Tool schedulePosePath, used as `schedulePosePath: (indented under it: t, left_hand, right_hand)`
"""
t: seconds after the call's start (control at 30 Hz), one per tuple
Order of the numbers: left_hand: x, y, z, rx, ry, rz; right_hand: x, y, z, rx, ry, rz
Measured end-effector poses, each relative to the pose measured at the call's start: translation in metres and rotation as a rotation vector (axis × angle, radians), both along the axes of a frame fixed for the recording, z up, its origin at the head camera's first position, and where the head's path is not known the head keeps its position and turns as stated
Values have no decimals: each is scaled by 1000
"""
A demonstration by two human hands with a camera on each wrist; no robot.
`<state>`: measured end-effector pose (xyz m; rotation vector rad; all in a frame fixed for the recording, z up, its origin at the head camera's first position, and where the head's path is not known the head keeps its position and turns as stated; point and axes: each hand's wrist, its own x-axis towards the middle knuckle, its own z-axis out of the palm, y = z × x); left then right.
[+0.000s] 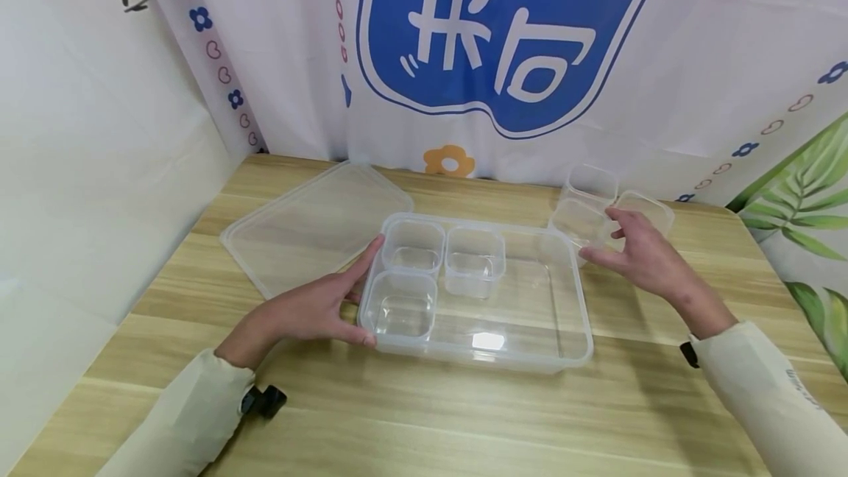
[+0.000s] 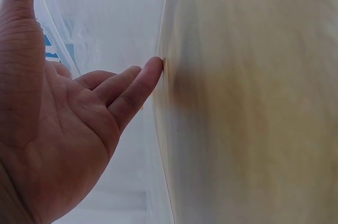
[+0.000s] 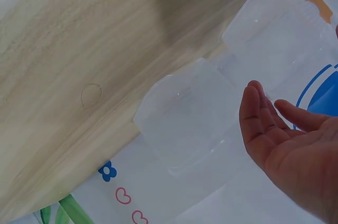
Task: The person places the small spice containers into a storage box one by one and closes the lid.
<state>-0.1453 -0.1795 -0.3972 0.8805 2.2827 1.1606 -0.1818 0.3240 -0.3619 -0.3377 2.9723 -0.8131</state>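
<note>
1. In the middle of the wooden surface [image 1: 450, 418], I see a big clear box [image 1: 520, 308]. Three small cups sit inside it: a back-left cup [image 1: 414, 249], a front-left cup [image 1: 400, 315] and a middle cup [image 1: 473, 263] right beside the back-left one.
2. I see the left hand [image 1: 324, 308] at the box's left end. Its fingers are spread out and touch the box, with the thumb by the front corner. They are not curled around anything.
3. The right hand [image 1: 639, 252] is past the box's right side, by more small cups. Its fingers are loose, with the thumb held apart. I cannot tell if a fingertip touches a cup.
4. A near cup [image 1: 575, 223], a far cup [image 1: 592, 181] and a side cup [image 1: 642, 208] are bunched there. From the head camera, the box's corner overlaps the near cup, and the right hand hides some of the side cup.
5. A flat lid [image 1: 311, 227] lies left of the box, toward the back. The left hand blocks a bit of it from me.
6. A white cloth [image 1: 291, 57] with a blue badge [image 1: 490, 79] hangs behind everything. Green leaves [image 1: 815, 205] are printed on the right.
</note>
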Motion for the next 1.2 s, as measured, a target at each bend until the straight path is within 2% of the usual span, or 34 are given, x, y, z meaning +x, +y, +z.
schedulePosePath:
  t: [0.27, 0.53, 0.9, 1.2]
  left_hand:
    - [0, 0, 1, -11, -4, 2]
    - [0, 0, -1, -7, -10, -3]
    - [3, 1, -3, 15, -9, -11]
    - [1, 0, 1, 18, 0, -6]
  right_hand:
    - [-3, -4, -5, 22, -33, -24]
    - [-2, -5, -7, 34, -14, -36]
    - [0, -1, -4, 76, 33, -55]
    - [-2, 2, 5, 45, 126, -66]
